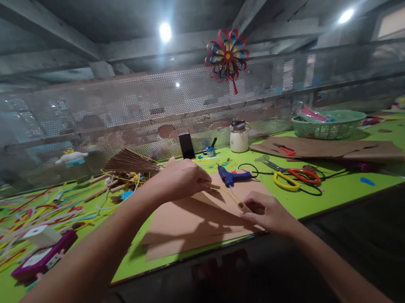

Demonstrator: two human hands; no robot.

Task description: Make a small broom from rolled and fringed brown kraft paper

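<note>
My left hand lies on a sheet of brown paper spread on the green table, with its fingers pressed together on a folded edge. My right hand pinches the near end of a thin stick or rolled strip that rests on the same sheet. A blue glue gun lies just beyond both hands, its cord trailing to the right.
Yellow scissors and red scissors lie to the right, near more brown sheets and a green basket. A white jar, dark phone, broom-like bundle, coloured strips and purple tape dispenser sit around. The table edge is close.
</note>
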